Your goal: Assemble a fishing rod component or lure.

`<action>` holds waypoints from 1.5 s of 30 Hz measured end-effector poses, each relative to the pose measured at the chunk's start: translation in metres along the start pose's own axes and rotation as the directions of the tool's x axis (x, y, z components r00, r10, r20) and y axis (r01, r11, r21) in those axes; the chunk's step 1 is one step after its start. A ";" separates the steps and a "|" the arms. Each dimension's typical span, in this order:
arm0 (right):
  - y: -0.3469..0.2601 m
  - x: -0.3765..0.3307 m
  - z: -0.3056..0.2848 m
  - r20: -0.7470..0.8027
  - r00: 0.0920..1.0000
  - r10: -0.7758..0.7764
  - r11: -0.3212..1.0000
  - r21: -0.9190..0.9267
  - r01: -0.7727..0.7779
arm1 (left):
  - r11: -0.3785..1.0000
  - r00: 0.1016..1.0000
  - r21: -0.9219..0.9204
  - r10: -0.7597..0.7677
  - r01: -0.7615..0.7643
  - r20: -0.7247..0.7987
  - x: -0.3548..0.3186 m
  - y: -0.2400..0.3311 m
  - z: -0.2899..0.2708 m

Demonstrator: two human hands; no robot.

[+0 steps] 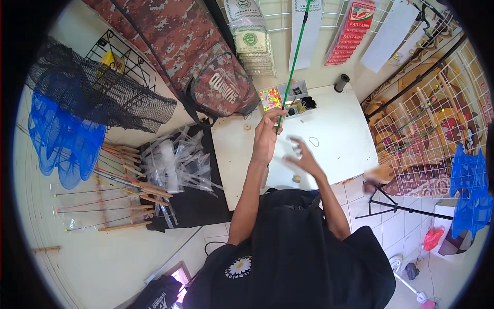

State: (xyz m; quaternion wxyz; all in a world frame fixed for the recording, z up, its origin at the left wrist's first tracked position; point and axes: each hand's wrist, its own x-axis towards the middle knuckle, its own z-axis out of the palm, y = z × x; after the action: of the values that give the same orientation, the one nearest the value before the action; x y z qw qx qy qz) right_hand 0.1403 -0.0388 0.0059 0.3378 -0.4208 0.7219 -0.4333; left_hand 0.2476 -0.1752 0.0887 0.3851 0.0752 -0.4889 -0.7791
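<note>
A thin green rod (294,62) is held upright near its lower end by the left hand (266,135), the fingers closed around it above the white tabletop (339,139). The rod runs up past the hanging packets on the wall. The right hand (302,157) is seen blurred, fingers spread wide and empty, just beside the left hand and above the tabletop. A small loop like a rubber band (313,141) lies on the tabletop near the right hand, and a compartment box of small coloured beads (271,98) sits at the far edge, close to the rod's lower end. A dark spool (341,82) stands at the far corner.

The step in hand is judged to be work on the lower end of the rod, which is steadied by 1 hand. The next move is judged to call for a firm left-hand hold and a fine pinch by the right hand.
</note>
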 end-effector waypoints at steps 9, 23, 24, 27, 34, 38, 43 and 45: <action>0.135 -0.043 0.060 -0.097 0.995 -0.006 0.890 -0.455 -0.039 | 0.995 1.000 -0.097 -0.013 0.016 0.027 0.001 0.006 -0.002; 0.038 -0.036 -0.154 -0.663 0.707 0.244 0.471 0.719 0.512 | 0.985 0.998 -0.164 -0.055 0.051 -0.022 -0.001 0.009 -0.007; 0.031 -0.042 -0.167 -0.678 0.700 0.224 0.346 0.727 0.594 | 0.986 0.999 -0.159 -0.048 0.046 -0.008 -0.002 0.009 -0.008; 0.017 -0.052 -0.191 -0.750 0.621 0.227 0.185 0.659 0.729 | 0.986 0.999 -0.166 -0.036 0.035 0.000 -0.002 0.009 -0.007; -0.032 -0.048 -0.175 -0.836 0.531 0.138 0.353 0.542 0.762 | 0.986 0.999 -0.160 -0.043 0.043 0.004 -0.004 0.010 -0.005; -0.044 -0.038 -0.143 -0.694 0.718 0.055 0.351 0.686 0.637 | 0.988 0.999 -0.145 -0.041 0.045 0.031 -0.006 0.010 -0.001; -0.114 -0.026 -0.080 -0.422 0.906 0.030 0.779 0.578 0.243 | 0.991 0.997 -0.121 -0.043 0.050 0.063 -0.009 0.005 0.001; -0.127 -0.015 -0.046 -0.480 0.831 -0.280 0.902 0.165 0.399 | 0.994 0.995 -0.109 -0.012 0.022 0.094 -0.010 0.003 0.003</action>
State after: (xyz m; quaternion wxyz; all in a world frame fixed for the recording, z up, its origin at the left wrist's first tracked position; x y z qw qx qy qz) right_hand 0.1475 -0.0436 0.1416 0.1325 -0.3852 0.6298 -0.6614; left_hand 0.2548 -0.1666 0.0904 0.3587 0.0215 -0.4623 -0.8107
